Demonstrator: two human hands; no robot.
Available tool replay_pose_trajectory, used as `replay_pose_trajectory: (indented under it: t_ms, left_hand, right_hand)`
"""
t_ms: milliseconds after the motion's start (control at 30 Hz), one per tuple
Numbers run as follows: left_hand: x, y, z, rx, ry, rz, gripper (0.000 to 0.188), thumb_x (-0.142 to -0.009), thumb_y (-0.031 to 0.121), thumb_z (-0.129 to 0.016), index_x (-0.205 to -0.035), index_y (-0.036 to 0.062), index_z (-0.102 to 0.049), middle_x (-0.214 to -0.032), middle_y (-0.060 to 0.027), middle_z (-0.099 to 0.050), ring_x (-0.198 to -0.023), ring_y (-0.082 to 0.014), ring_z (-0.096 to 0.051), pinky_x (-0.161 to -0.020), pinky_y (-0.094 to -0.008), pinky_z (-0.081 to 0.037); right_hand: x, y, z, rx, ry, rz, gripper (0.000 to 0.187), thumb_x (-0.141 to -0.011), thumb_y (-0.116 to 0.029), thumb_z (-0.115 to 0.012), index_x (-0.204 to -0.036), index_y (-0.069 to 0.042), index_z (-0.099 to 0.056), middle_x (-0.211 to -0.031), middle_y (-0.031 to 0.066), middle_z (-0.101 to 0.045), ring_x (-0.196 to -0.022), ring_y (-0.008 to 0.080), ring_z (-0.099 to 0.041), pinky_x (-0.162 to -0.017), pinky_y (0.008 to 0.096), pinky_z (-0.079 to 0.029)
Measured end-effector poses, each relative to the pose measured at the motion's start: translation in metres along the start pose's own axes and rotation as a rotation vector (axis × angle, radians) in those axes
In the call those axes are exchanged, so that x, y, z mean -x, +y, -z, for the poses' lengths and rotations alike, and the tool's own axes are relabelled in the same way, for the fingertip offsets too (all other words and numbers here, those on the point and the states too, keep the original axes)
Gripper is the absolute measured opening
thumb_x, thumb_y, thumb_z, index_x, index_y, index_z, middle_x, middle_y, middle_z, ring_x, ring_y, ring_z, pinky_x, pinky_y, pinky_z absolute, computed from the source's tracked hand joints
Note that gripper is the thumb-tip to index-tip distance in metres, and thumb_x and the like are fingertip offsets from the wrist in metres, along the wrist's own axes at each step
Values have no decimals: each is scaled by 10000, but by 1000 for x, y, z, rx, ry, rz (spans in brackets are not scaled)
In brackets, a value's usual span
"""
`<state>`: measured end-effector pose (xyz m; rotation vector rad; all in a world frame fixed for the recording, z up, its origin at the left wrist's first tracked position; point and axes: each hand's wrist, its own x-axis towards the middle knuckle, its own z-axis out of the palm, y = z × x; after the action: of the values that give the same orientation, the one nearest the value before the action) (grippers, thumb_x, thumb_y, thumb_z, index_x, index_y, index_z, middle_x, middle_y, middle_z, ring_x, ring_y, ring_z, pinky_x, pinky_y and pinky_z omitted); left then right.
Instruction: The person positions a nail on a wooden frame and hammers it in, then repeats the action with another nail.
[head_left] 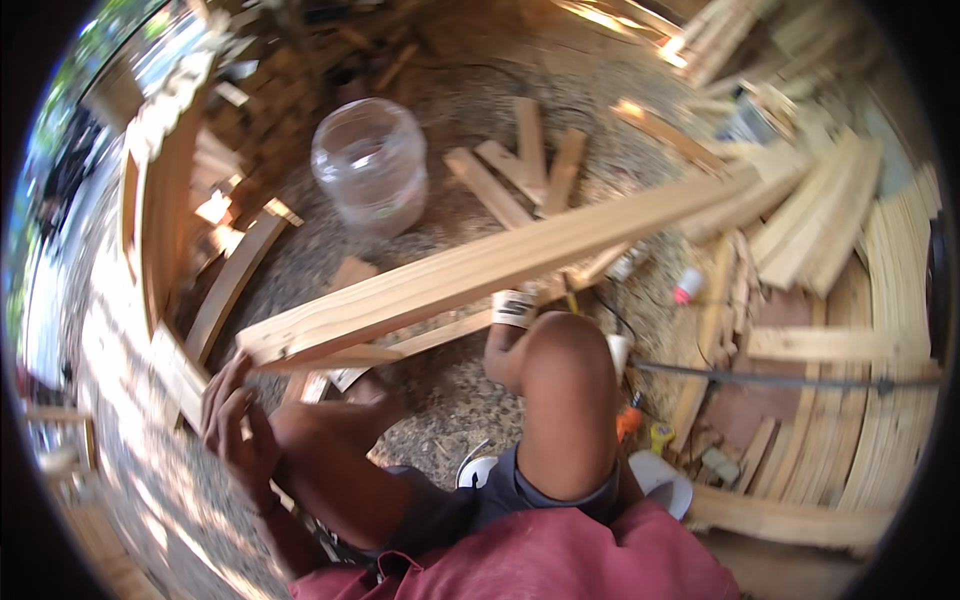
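A long, pale wooden plank [500, 258] slants across the middle of the head view, from beside my left knee up to the wood on the right. At its near left end is my left hand [240, 425], its fingers bent and their tips against the plank's corner. Motion softens the hand's outline a little. Below the plank lies a thinner strip of wood [450, 335], close to my feet. My right hand is out of sight; only part of that arm shows beside my right thigh.
A clear plastic tub [370, 165] stands beyond the plank. Short offcuts [490, 185] lie on the littered ground. Stacked boards [825, 225] fill the right side, crossed by a dark bar [780, 378]. Upright boards [165, 210] stand at left. A white-and-pink bottle [688, 285] sits right of my knee.
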<state>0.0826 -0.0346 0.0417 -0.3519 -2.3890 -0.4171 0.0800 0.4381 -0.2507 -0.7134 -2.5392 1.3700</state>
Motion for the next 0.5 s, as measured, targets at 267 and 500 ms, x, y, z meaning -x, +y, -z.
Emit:
replay_pose_trajectory:
  t_ms: [267,500]
  left_hand:
    - [-8,9,-4,-240,15,-192,28,-903,-8,-545,-927,6,-549,-1165,-193,-683,-1009,-360,-673,-887,-456,-526]
    - [-6,26,2,-130,-4,-18,98,-877,-41,-574,-966,-2,-577,-1194,-162,-676,-1038,-339,-667,-879,-421,-523]
  right_hand:
    - [-67,-172,84,-533,156,435,173,-990,-156,-588,-1056,5,-585,-891,36,-628,-811,105,-608,-714,235,-489]
    - [-70,-249,91,-721,-188,211,392,-990,-378,-578,-1159,-25,-600,-967,71,-662,-835,136,-648,-722,264,-527]
